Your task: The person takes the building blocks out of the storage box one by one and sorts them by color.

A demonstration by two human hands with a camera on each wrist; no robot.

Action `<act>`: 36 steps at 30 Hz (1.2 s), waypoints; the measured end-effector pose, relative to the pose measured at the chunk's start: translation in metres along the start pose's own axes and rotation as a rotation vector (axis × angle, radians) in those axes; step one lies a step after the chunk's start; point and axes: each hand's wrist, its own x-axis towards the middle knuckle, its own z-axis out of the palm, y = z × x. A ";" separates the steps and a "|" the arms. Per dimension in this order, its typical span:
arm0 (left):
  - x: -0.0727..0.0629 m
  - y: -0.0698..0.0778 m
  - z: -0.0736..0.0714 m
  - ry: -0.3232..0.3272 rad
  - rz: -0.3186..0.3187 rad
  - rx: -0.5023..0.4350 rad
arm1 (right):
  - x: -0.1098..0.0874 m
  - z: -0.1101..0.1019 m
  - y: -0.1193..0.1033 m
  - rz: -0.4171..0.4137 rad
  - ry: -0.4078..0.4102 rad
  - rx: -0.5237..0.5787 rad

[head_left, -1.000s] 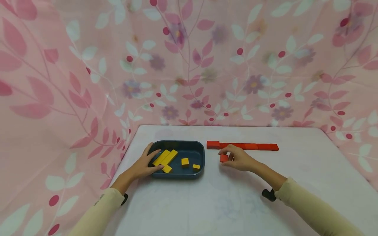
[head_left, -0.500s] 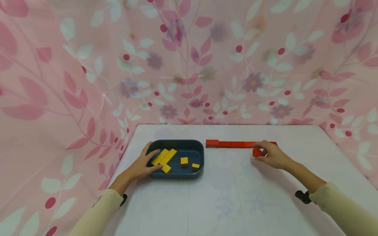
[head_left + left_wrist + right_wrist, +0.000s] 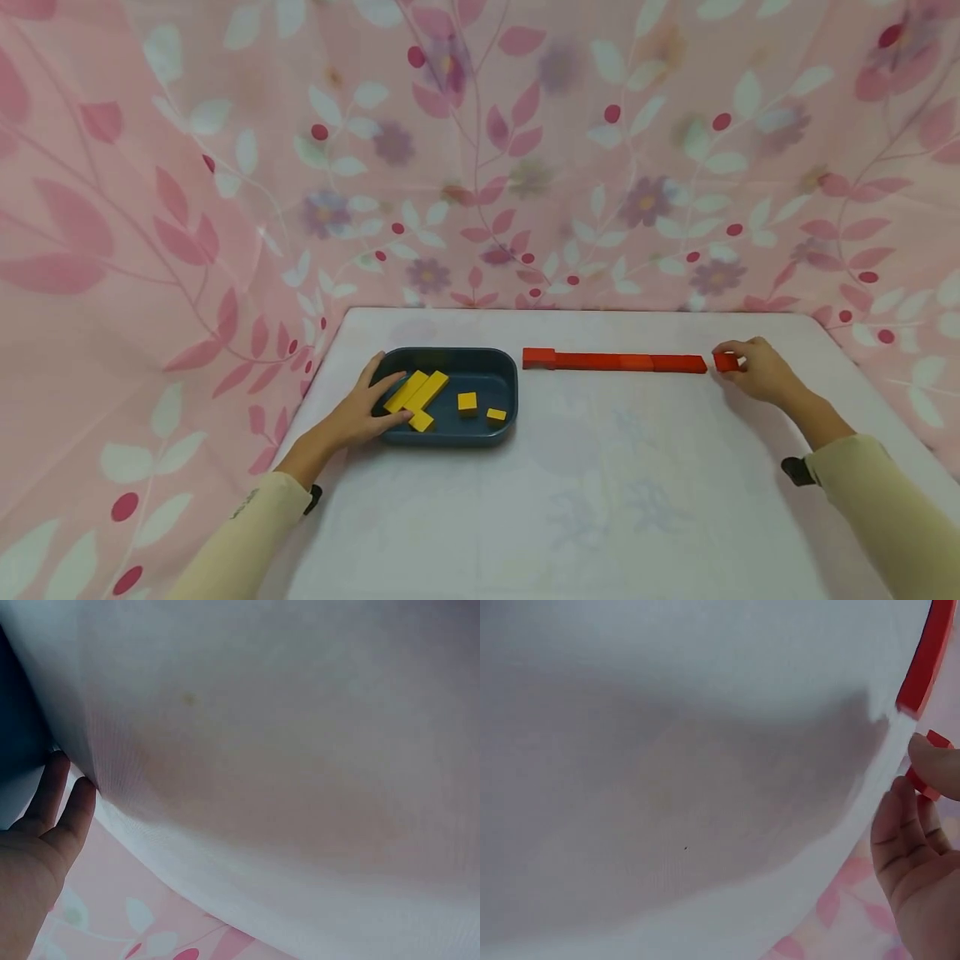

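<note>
In the head view a dark blue tray (image 3: 480, 438) holds several yellow blocks. My left hand (image 3: 360, 410) rests on its left end, thumb and a finger reaching over the rim; two more fingers (image 3: 79, 806) lie along the outer wall in the left wrist view. To the right, my right hand (image 3: 765, 372) pinches a small red block (image 3: 726, 362) between thumb and fingers. The block is just off the right end of a row of red blocks (image 3: 622, 362), a narrow gap between them. In the right wrist view fingers partly hide the red block (image 3: 922, 780).
The row runs sideways near the back of the white-covered table (image 3: 570, 500), a taller red block (image 3: 538, 358) at its left end beside the tray. A pink floral cloth (image 3: 480, 167) hangs behind and at the left.
My right hand has carried the small red block rightward along the front of the row, from its left part to beyond its right end. My left hand has stayed on the tray.
</note>
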 end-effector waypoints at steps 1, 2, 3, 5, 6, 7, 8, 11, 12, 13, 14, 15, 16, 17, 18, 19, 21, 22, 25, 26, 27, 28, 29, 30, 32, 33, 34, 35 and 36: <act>0.000 0.000 0.000 -0.001 -0.001 -0.005 | 0.001 0.001 0.004 0.007 -0.011 -0.009; 0.000 0.000 0.000 -0.002 -0.001 -0.006 | 0.002 0.001 0.007 0.011 -0.020 -0.020; 0.000 0.000 0.000 -0.004 -0.005 -0.009 | 0.003 0.002 0.011 0.010 -0.025 -0.027; 0.001 0.000 0.001 -0.006 -0.012 -0.010 | 0.006 0.003 0.016 0.008 -0.043 -0.030; 0.001 -0.001 0.001 -0.005 -0.009 -0.008 | 0.007 0.003 0.018 0.011 -0.057 -0.033; 0.001 -0.001 0.002 -0.004 -0.004 -0.006 | 0.008 0.003 0.020 0.018 -0.067 -0.038; 0.001 -0.001 0.002 -0.004 -0.002 -0.006 | 0.010 0.003 0.020 0.028 -0.081 -0.036; 0.001 0.000 0.002 -0.005 0.000 -0.013 | 0.014 0.003 0.020 0.055 -0.125 -0.034; 0.001 0.000 0.002 -0.004 0.000 -0.015 | 0.016 0.003 0.019 0.071 -0.145 -0.033; 0.001 0.000 0.002 -0.004 -0.005 -0.018 | 0.017 0.003 0.018 0.089 -0.164 -0.028; 0.001 0.000 0.002 -0.004 -0.008 -0.019 | 0.018 0.003 0.016 0.110 -0.182 -0.021; 0.001 0.000 0.002 -0.004 -0.009 -0.018 | 0.019 0.003 0.015 0.125 -0.194 -0.016; 0.001 0.000 0.002 -0.003 -0.011 -0.018 | 0.019 0.003 0.012 0.147 -0.209 -0.008; 0.001 0.000 0.002 -0.002 -0.011 -0.015 | 0.019 0.003 0.010 0.170 -0.219 0.005; 0.001 0.000 0.002 0.000 -0.010 -0.013 | 0.019 0.003 0.008 0.188 -0.225 0.013; 0.000 0.000 0.001 0.001 -0.009 -0.013 | 0.019 0.003 0.006 0.200 -0.225 0.019; 0.000 0.000 0.001 0.002 -0.003 -0.018 | 0.018 0.005 0.004 0.208 -0.217 0.029; 0.000 0.000 0.001 0.002 -0.002 -0.016 | 0.018 0.006 0.003 0.204 -0.210 0.032; -0.001 0.001 0.002 0.004 0.001 -0.015 | 0.018 0.009 0.003 0.166 -0.174 0.032; -0.001 0.001 0.002 0.005 -0.001 -0.015 | 0.018 0.010 0.003 0.156 -0.161 0.032; -0.001 0.001 0.002 0.006 -0.004 -0.015 | 0.019 0.011 0.003 0.146 -0.149 0.032; -0.001 0.001 0.002 0.008 -0.008 -0.014 | 0.019 0.011 0.004 0.136 -0.138 0.031; -0.001 0.001 0.001 0.010 -0.009 -0.017 | 0.019 0.012 0.004 0.132 -0.128 0.032; -0.001 0.002 0.001 0.011 -0.009 -0.021 | 0.019 0.012 0.004 0.135 -0.124 0.034; -0.001 0.002 0.001 0.012 -0.009 -0.022 | 0.019 0.012 0.004 0.133 -0.120 0.033; -0.001 0.002 0.001 0.012 -0.008 -0.019 | 0.019 0.012 0.005 0.132 -0.122 0.032; 0.000 0.002 0.000 0.012 -0.006 -0.016 | 0.019 0.012 0.005 0.131 -0.123 0.033; 0.000 0.002 0.000 0.011 -0.005 -0.015 | 0.018 0.012 0.005 0.130 -0.123 0.033; 0.000 0.002 0.000 0.011 -0.004 -0.014 | 0.018 0.013 0.006 0.128 -0.122 0.031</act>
